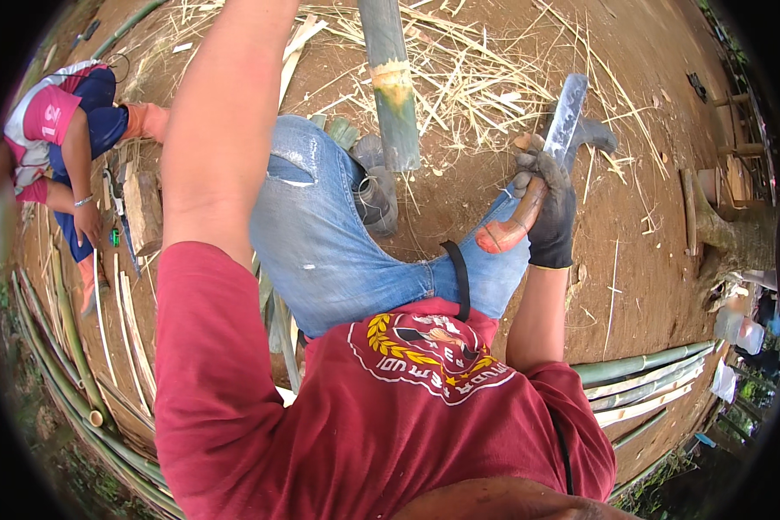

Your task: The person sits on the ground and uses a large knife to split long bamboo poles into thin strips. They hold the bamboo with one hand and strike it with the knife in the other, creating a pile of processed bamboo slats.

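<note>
My right hand (553, 201), in a dark grey glove, is closed around the brown wooden handle (513, 225) of a machete. Its broad steel blade (567, 114) points up and away, beyond my right knee. A section of green bamboo (392, 95) with a pale ringed joint hangs or stands in front of me, its lower end above the ground near my boot (375, 204); its upper end runs out of view. My left forearm (225, 113) stretches forward past the top edge, so the left hand is out of sight and I cannot tell what it holds.
Thin bamboo shavings (468, 74) litter the brown dirt ahead. At the left, another person (61, 130) in orange boots sits near a wooden block (143, 208). Long bamboo poles (65, 329) lie at the left, and split bamboo lengths (646, 381) at the right.
</note>
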The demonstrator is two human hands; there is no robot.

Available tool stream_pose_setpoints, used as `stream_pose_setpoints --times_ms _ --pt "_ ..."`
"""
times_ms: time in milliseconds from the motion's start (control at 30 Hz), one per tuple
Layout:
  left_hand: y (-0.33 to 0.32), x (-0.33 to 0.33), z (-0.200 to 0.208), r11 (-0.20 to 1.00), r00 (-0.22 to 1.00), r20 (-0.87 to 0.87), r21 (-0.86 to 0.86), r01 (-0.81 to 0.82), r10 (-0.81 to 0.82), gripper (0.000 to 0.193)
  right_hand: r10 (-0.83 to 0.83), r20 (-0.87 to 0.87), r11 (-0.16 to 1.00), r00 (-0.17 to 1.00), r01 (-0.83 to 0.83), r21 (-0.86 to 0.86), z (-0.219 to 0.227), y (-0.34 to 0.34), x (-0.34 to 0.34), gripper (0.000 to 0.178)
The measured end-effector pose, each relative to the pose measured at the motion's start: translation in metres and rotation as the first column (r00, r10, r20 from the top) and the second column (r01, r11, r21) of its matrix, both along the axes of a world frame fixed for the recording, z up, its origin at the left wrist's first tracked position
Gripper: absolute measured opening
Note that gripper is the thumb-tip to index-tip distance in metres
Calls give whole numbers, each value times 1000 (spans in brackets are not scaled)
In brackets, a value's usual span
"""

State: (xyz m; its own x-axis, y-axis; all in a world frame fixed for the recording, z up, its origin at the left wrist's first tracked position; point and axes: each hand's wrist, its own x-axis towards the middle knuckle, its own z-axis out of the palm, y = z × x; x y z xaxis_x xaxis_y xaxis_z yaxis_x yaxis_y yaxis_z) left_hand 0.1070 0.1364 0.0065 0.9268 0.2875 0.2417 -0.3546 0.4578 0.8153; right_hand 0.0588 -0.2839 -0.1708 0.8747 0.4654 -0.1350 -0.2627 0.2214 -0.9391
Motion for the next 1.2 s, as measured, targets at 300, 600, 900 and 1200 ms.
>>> stream_pose_setpoints --times_ms 300,600,900,1200 --pt "-9 -20 5 987 986 68 41 -157 154 39 -25 -51 1000 998 26 6 1 17 -18 35" --pt "-115 -109 24 858 818 374 99 -504 437 61 90 286 965 954 -13 -260 57 70 -21 33" --pt "-167 -186 41 810 601 677 12 -586 425 51 128 804 941 580 184 -283 120 116 -57 51" --pt "-169 -206 38 819 537 800 105 -565 268 51 69 928 943 367 278 -181 106 121 -29 44"
